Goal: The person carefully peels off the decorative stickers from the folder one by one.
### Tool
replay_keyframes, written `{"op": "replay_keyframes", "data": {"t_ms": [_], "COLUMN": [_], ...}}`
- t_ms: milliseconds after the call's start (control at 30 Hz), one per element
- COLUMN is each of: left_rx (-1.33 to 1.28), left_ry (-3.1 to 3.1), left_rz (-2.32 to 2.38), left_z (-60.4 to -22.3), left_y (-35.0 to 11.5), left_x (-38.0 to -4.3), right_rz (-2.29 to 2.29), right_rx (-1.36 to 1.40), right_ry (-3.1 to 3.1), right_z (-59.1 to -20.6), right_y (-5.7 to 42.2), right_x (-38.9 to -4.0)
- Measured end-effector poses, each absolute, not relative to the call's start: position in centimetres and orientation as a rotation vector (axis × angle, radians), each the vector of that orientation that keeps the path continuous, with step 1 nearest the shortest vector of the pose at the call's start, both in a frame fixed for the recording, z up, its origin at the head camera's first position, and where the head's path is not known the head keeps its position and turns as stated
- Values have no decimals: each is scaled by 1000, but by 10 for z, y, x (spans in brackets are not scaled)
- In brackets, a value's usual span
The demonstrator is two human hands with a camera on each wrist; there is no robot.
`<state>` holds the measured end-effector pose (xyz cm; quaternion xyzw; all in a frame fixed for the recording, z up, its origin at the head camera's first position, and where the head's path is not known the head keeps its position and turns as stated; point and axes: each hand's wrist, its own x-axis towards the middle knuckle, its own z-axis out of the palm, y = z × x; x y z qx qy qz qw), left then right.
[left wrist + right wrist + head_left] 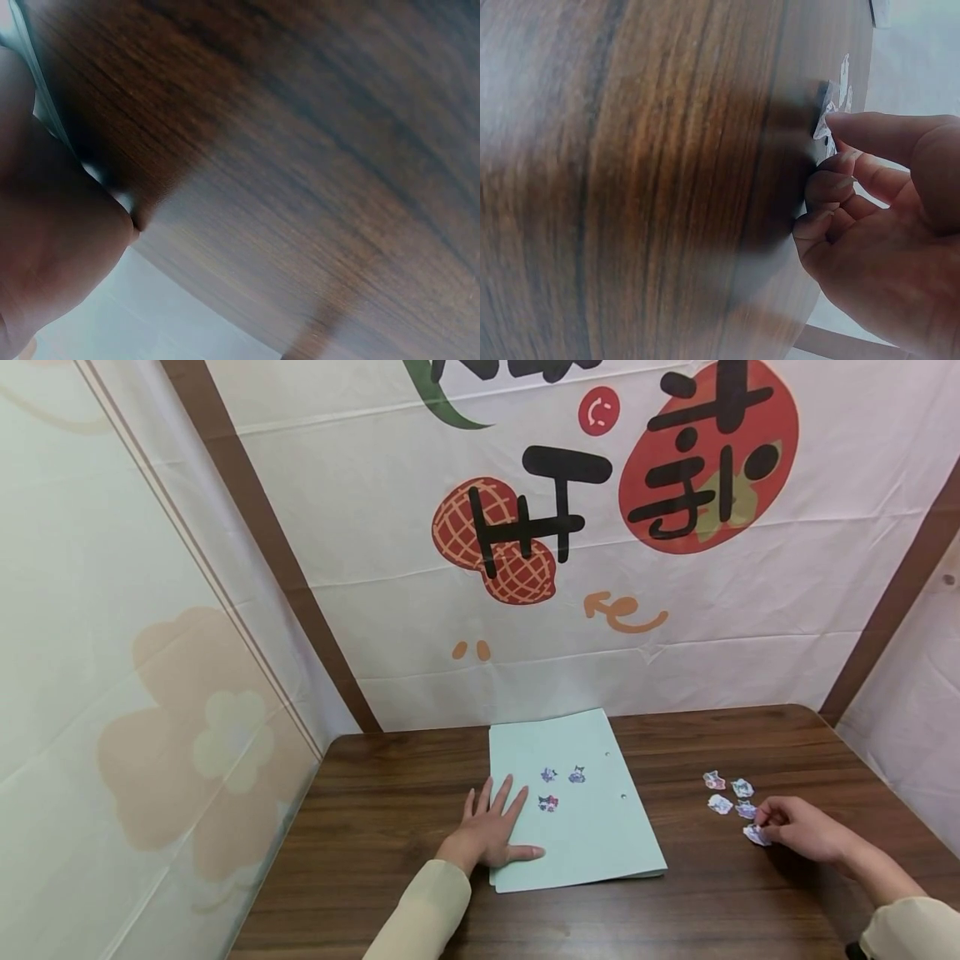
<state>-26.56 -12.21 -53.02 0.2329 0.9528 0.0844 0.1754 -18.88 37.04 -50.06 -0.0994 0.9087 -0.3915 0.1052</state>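
A pale mint-green stack of sheets or folder point(577, 852) lies on the table with three small cartoon stickers, one of them a pink-and-dark sticker point(548, 803). My left hand point(491, 835) rests on its left edge, fingers spread and thumb pointing right. At the right, my right hand point(806, 831) has thumb and forefinger at a small cartoon sticker point(757, 835), pinching its edge. The right wrist view shows that sticker point(824, 112) tilted up at the thumb tip, the other fingers curled beneath. Several cut-out stickers point(720, 804) lie just beyond that hand.
The brown wood-grain table point(360, 827) reaches back to a white printed cloth wall point(405, 610). Another cloth wall point(112, 693) stands along the left side. Two small holes show near the right edge of the green sheets.
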Motion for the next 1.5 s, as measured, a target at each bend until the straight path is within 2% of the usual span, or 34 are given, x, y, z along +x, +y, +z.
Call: {"op": "replay_keyframes", "data": {"t_ms": [800,1500], "left_rx": [652,657], "left_ry": [2698,2699], "left_rz": [188,191], "left_z": [-509,-507], "left_y": [-120,-121], "left_x": [-255,-253], "right_rz": [-1137,-1087], "right_rx": [-298,-254], "right_ry": [2758,2747], "right_z": [-498,-497], "right_y": [365,362], "right_x": [-185,-187]}}
